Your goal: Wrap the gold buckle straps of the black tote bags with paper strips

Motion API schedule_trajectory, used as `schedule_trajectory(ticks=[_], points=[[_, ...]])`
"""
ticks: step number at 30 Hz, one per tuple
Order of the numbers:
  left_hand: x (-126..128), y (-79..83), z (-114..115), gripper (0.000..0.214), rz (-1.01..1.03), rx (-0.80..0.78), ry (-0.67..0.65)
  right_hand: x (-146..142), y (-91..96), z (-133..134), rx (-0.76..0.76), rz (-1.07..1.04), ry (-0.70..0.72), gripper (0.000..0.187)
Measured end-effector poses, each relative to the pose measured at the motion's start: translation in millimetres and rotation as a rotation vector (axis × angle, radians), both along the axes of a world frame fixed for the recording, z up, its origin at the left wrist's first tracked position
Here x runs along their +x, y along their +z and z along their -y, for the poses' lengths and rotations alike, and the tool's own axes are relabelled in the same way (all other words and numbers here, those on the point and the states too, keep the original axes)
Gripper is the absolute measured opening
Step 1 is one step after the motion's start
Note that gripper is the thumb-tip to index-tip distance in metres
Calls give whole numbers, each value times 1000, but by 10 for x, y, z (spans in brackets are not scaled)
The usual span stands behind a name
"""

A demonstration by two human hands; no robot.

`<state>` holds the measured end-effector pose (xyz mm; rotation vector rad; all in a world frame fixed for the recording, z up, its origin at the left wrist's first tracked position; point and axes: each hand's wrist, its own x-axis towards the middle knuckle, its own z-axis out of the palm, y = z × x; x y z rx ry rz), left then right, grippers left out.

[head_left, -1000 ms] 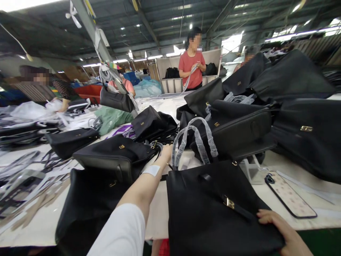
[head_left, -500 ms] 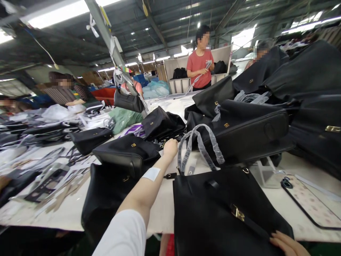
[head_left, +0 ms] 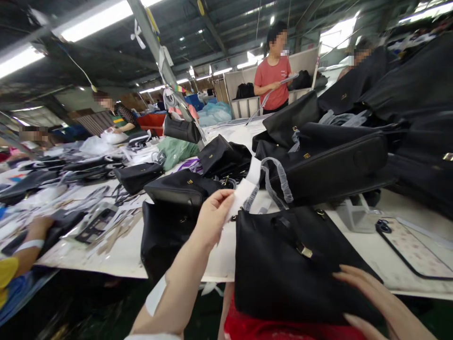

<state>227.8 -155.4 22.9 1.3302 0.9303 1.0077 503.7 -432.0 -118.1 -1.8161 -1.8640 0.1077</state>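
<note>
A black handbag (head_left: 283, 269) with a gold clasp lies flat at the near table edge, its handles wrapped in clear foam. My left hand (head_left: 211, 218) is raised just left of the bag and pinches a white strip of paper (head_left: 245, 188) between thumb and fingers. My right hand (head_left: 380, 297) rests flat on the bag's lower right corner with its fingers stretched out. A white plaster shows on my left forearm.
Many black handbags (head_left: 332, 160) are piled on the white table (head_left: 371, 250). A phone (head_left: 406, 248) lies at the right beside a clear stand (head_left: 354, 215). Another person's hand (head_left: 35, 229) works at the left. A person in a red shirt (head_left: 272, 80) stands at the back.
My left hand has pulled back from the far bags toward me and now lifts a white paper strip. My right hand has spread over the bag's corner. The view has shifted left.
</note>
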Motion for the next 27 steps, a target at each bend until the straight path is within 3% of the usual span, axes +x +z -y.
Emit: schedule_trajectory(ticks=[3,5,9,12,15,17,18,19,21,24,27], points=[[73,-148,480,36,54,-236,-65,-126,476,-455,-13,-262,-70,31],[126,-263,647,35,36,-291,-80,-248,648,-821,-66,-486,-62,33],[164,-443,706,30,-104,-156,-167,-481,731,-1484,-220,-1174,78,48],[75,-476,498,30,-283,59,-180,-534,744,-1743,-87,-1406,54,43],[-69,-365,169,32,-565,379,108,-479,798,-1722,77,-1321,-3,41],[-97,-245,60,35,-734,601,317,-456,844,-1597,44,-1200,38,41],[-69,-194,77,36,-781,684,349,-467,867,-1520,0,-1142,69,40],[-14,-157,145,38,-794,738,320,-495,889,-1441,-53,-1085,100,40],[159,-138,398,40,-729,748,100,-583,930,-1299,-136,-966,160,38],[422,-208,847,29,-523,553,-244,-648,970,-1158,-200,-788,264,33],[514,-277,1109,30,-350,306,-229,-430,927,-1104,-199,-568,170,28]])
